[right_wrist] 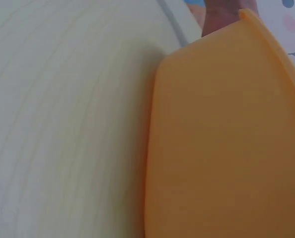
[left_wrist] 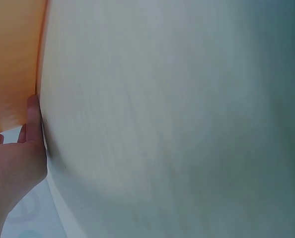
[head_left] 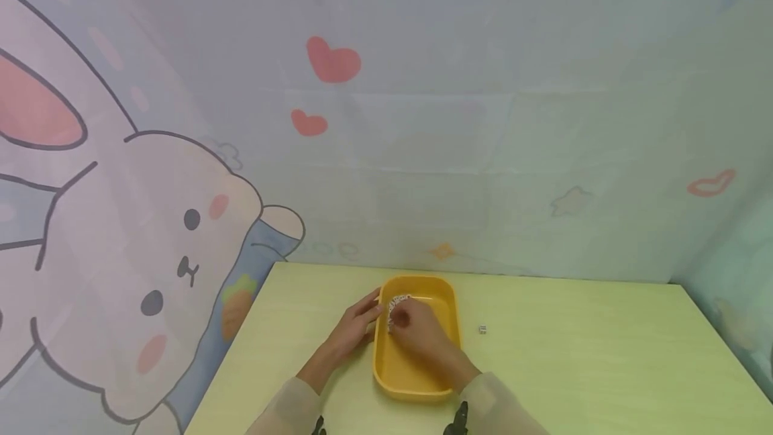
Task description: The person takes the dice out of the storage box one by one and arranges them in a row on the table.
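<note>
A yellow rectangular tray (head_left: 417,395) stands on the table in the head view. Small white cube-like pieces with dark marks (head_left: 395,301) form a curved line inside its far left part. My left hand (head_left: 352,329) rests along the tray's left side, its fingers fairly straight against the outer wall. In the left wrist view the same hand (left_wrist: 18,161) touches the tray's side (left_wrist: 13,59). My right hand (head_left: 419,331) reaches inside the tray with curled fingers, right by the white pieces. Its fingertips are hidden, so anything between them does not show.
A couple of tiny white pieces with dark marks (head_left: 482,329) lie on the pale yellow-green table (head_left: 592,354), right of the tray. Behind the table hangs a cloth (head_left: 423,153) printed with a rabbit, hearts and stars. The tray's raised rim surrounds the right hand.
</note>
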{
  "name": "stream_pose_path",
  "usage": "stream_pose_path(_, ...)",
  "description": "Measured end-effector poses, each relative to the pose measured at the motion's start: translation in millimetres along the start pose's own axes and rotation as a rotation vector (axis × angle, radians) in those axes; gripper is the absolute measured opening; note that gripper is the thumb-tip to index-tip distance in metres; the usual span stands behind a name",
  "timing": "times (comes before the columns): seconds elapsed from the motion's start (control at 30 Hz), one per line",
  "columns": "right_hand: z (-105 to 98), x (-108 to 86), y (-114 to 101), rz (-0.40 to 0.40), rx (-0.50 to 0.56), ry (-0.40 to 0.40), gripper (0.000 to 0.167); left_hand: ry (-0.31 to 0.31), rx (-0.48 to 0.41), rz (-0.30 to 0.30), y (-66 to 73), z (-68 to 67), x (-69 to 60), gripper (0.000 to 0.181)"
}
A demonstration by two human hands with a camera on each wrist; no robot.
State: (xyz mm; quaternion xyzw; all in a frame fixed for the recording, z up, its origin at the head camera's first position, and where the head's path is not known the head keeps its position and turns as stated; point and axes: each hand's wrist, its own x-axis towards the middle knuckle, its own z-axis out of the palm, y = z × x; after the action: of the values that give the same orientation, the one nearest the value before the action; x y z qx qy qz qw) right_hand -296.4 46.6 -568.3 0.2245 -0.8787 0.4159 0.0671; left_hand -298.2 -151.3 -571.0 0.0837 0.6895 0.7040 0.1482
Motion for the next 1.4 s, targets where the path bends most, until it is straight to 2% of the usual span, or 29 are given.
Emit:
stream_pose_path(0.33, 5, -1.0, -2, -0.002, -0.148, -0.100, 0.008, -0.005, 0.002, 0.009, -2.0, -0.6, 1.7, 0.056)
stream_pose_path(0.63, 4, 4.2, -1, -0.081, -0.250, -0.136, 0.010, 0.002, 0.011, -0.026, 3.4, -1.3, 6.1, 0.056)
stream_pose_path(0.77, -4, 6.5, -1, -0.098, -0.238, -0.151, 0.009, 0.024, 0.023, -0.055, 6.8, -0.8, 8.5, 0.055)
stream_pose_path(0.87, -23, 7.0, -4, -0.076, -0.171, -0.164, 0.009, 0.027, 0.025, -0.061, 6.7, 1.1, 9.2, 0.056)
stream_pose_path(0.97, -52, 7.4, -7, -0.062, -0.109, -0.173, 0.010, 0.016, 0.010, -0.066, 3.8, 2.3, 9.1, 0.057)
stream_pose_path(1.13, -101, 7.0, -3, -0.102, -0.110, -0.130, 0.009, -0.025, -0.015, -0.068, 1.0, -2.4, 6.7, 0.058)
stream_pose_path(1.23, -128, 2.3, 5, -0.111, -0.124, -0.088, 0.008, -0.045, -0.032, -0.075, 1.0, -6.8, 8.2, 0.058)
stream_pose_path(1.4, -163, -15.6, 38, -0.085, -0.159, -0.036, 0.010, -0.054, -0.028, -0.072, 1.7, -5.1, 13.6, 0.059)
